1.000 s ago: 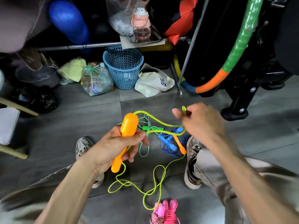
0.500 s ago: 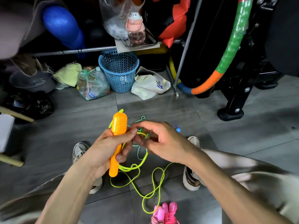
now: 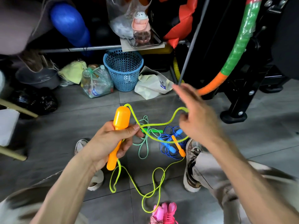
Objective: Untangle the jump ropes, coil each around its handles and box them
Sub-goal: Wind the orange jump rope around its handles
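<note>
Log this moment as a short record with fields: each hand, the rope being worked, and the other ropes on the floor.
left hand: grips orange handle, thumb pinning the cord
right hand: blurred, raised, yellow-green rope looped at its fingers; grip unclear
second orange handle: lying on blue rope
green rope: loose on floor between the shoes
pink rope: bundled at bottom edge
box: none visible

Left hand (image 3: 111, 141) curls in a grip with thumb extended; right hand (image 3: 199, 120), blurred, is raised with fingers spread.
</note>
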{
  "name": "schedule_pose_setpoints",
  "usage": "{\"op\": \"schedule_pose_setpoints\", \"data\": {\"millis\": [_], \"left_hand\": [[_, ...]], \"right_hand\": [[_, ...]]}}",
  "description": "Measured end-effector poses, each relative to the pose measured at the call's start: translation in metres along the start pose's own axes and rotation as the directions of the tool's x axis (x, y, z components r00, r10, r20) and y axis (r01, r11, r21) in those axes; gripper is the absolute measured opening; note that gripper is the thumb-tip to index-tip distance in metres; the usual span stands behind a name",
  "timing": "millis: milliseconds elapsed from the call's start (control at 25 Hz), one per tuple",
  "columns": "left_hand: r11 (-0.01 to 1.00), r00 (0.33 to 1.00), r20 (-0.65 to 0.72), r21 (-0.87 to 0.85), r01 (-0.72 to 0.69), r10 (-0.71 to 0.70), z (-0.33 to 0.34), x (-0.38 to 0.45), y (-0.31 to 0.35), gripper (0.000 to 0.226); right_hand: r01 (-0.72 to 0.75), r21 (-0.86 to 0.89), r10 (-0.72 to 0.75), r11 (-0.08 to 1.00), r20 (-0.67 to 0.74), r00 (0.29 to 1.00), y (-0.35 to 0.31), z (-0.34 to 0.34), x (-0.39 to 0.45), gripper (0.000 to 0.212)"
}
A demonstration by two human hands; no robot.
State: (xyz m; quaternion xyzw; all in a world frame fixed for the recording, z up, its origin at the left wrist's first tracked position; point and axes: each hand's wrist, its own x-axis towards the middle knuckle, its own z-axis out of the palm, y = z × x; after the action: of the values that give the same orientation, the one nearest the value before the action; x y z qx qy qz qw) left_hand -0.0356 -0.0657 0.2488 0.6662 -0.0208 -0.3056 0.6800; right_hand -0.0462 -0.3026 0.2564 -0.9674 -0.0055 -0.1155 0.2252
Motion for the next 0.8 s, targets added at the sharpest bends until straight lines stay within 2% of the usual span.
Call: {"op": "schedule_pose_setpoints", "data": {"millis": [40, 80, 120, 200, 280, 360, 400, 480, 560, 600, 640, 680, 720, 800], "left_hand": [[1.0, 1.0, 0.005, -0.013, -0.014, 0.014, 0.002, 0.0, -0.001, 0.027], [0.999, 1.0, 0.01, -0.023, -0.023, 0.023, 0.004, 0.001, -0.001, 0.025], [0.999, 1.0, 0.009, -0.025, -0.029, 0.029, 0.005, 0.002, -0.002, 0.025], [0.999, 0.999, 0.007, 0.008, -0.033, 0.033, 0.006, 0.002, -0.003, 0.028], [0.999, 1.0, 0.025, 0.049, -0.01, 0.009, 0.007, 0.001, -0.004, 0.028], [0.993, 0.997, 0.062, 0.108, 0.037, -0.044, 0.004, 0.0, -0.003, 0.031], [0.986, 0.994, 0.082, 0.154, 0.061, -0.074, 0.002, -0.001, -0.002, 0.033], [0.974, 0.989, 0.109, 0.215, 0.074, -0.099, -0.002, -0.003, 0.0, 0.03], [0.98, 0.99, 0.123, 0.198, 0.039, -0.064, -0.004, -0.005, 0.001, 0.026], [0.985, 0.992, 0.121, 0.173, 0.023, -0.044, -0.003, -0.006, 0.002, 0.026], [0.99, 0.993, 0.11, 0.141, 0.014, -0.029, -0.002, -0.007, 0.002, 0.024], [0.995, 0.995, 0.093, 0.104, 0.01, -0.02, -0.001, -0.006, 0.001, 0.024], [0.998, 0.997, 0.078, 0.064, 0.012, -0.017, 0.0, -0.005, 0.0, 0.025], [1.0, 0.997, 0.077, -0.006, 0.018, -0.017, 0.004, -0.003, -0.001, 0.023]], "right_hand": [[0.067, 0.229, -0.093, 0.971, 0.105, 0.99, -0.016, 0.005, -0.007, 0.067], [0.023, 0.444, -0.141, 0.896, 0.235, 0.962, -0.03, 0.011, -0.012, 0.055], [-0.065, 0.56, -0.15, 0.826, 0.33, 0.932, -0.038, 0.017, -0.015, 0.039], [-0.181, 0.57, -0.097, 0.801, 0.423, 0.901, -0.041, 0.024, -0.014, 0.014], [-0.105, 0.472, -0.078, 0.875, 0.352, 0.933, -0.033, 0.021, -0.009, 0.01], [-0.013, 0.294, -0.034, 0.956, 0.151, 0.988, -0.018, 0.009, -0.001, 0.011], [-0.026, 0.198, 0.023, 0.98, 0.02, 1.0, -0.006, 0.001, 0.004, 0.011], [-0.175, 0.096, 0.19, 0.98, -0.192, 0.963, 0.022, -0.018, 0.015, 0.012], [-0.314, -0.023, 0.301, 0.949, -0.225, 0.927, 0.041, -0.031, 0.018, 0.015], [-0.332, -0.085, 0.313, 0.939, -0.18, 0.932, 0.041, -0.032, 0.017, 0.022], [-0.302, -0.071, 0.293, 0.951, -0.112, 0.95, 0.036, -0.03, 0.015, 0.029], [-0.248, 0.044, 0.249, 0.968, -0.025, 0.968, 0.025, -0.023, 0.011, 0.034], [-0.206, 0.249, 0.19, 0.946, 0.087, 0.978, 0.01, -0.015, 0.005, 0.036], [-0.252, 0.62, 0.02, 0.743, 0.356, 0.934, -0.02, 0.002, -0.008, 0.033]]}}
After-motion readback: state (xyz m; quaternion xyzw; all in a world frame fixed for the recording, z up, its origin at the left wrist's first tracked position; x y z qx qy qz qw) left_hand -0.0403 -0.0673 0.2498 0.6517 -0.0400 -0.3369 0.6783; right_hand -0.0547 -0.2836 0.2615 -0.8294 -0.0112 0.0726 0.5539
